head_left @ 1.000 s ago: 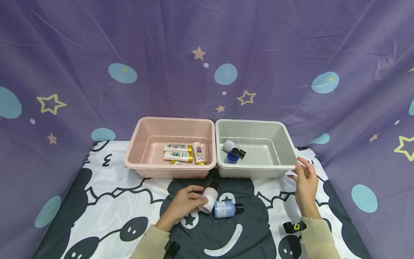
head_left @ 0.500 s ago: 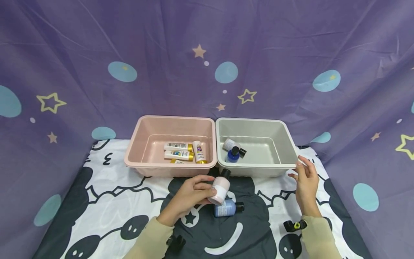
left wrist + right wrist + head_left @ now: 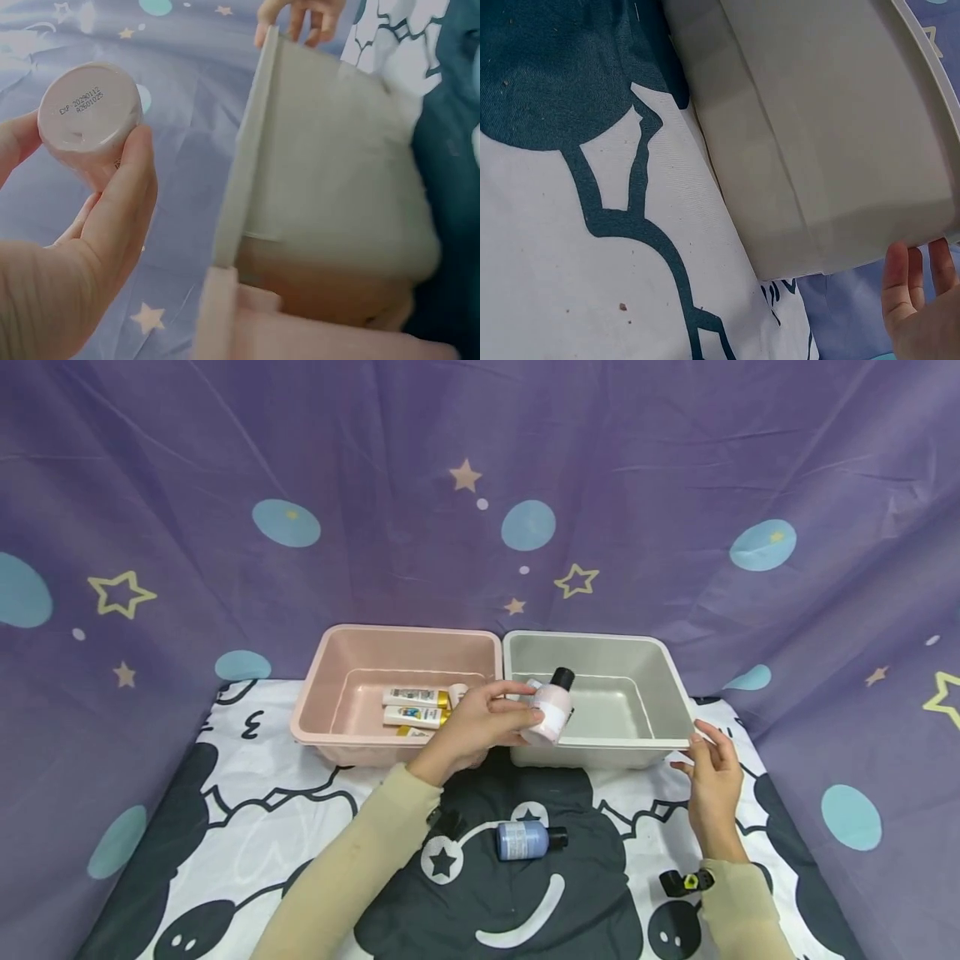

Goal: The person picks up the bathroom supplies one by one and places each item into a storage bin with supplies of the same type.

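My left hand [image 3: 483, 722] holds a pale pink bottle [image 3: 550, 717] with a black cap, pinched between thumb and fingers. The bottle leans over the front rim of the grey bin [image 3: 600, 757], cap up and to the right. In the left wrist view, the bottle's round base [image 3: 90, 112] with a printed date faces the camera. My right hand [image 3: 712, 781] grips the grey bin's front right corner; the right wrist view shows its fingers [image 3: 897, 281] against the rim. The bottles inside this bin are mostly hidden behind the held one. A light blue bottle [image 3: 522, 842] lies on the cloth.
The pink bin [image 3: 397, 647] stands against the grey bin's left side. Several white tubes [image 3: 415, 717] with gold caps lie in it, partly covered by my left hand. A black-and-white patterned cloth [image 3: 285, 827] covers the surface, and a purple curtain [image 3: 390, 527] hangs behind.
My left hand has lifted the pale pink bottle off the cloth beside the light blue bottle and carried it forward and right to the grey bin's front rim. The right hand stays at its corner.
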### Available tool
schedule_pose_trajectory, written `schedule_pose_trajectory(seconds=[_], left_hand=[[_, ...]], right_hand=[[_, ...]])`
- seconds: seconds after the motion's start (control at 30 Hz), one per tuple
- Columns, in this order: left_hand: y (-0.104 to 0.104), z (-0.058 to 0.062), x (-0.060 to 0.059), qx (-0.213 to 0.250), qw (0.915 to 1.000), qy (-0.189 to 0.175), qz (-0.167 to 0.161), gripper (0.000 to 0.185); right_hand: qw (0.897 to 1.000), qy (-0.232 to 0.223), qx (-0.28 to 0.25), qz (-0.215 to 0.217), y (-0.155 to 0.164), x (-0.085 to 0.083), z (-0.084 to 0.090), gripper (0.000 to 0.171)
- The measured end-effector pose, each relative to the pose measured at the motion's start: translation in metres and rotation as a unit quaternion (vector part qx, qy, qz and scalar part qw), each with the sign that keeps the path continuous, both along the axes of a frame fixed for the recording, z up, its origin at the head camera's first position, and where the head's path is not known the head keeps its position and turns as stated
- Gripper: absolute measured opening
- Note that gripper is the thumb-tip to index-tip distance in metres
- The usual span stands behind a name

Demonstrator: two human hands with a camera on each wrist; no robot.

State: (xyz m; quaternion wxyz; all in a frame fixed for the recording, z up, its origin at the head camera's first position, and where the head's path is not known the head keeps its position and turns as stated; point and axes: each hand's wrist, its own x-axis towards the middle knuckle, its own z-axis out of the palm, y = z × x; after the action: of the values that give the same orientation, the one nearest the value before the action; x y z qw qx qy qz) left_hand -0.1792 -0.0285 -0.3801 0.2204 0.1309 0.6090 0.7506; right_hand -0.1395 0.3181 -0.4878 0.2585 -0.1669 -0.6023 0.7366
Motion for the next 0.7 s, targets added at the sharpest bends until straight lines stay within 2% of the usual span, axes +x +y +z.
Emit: schedule_pose_trajectory(seconds=[0.23,0.43,0.57,0.7], left_hand=[[0.032,0.018,-0.05,-0.032,0.9994,-0.006,-0.009,0.045],[0.057,0.026,-0.089,-0.097,0.9949,-0.017,-0.019,0.044],[0.071,0.024,-0.107,-0.134,0.9907,-0.012,-0.018,0.041],[0.08,0.017,-0.121,-0.154,0.988,-0.013,-0.009,0.036]], right_hand=[[1.0,0.002,0.006,0.009,0.0,0.002,0.002,0.03],[1.0,0.003,0.009,0.007,0.0,0.002,0.001,0.029],[1.0,-0.002,0.018,0.005,0.0,0.002,0.001,0.03],[1.0,-0.004,0.021,0.005,-0.001,0.002,0.001,0.031]])
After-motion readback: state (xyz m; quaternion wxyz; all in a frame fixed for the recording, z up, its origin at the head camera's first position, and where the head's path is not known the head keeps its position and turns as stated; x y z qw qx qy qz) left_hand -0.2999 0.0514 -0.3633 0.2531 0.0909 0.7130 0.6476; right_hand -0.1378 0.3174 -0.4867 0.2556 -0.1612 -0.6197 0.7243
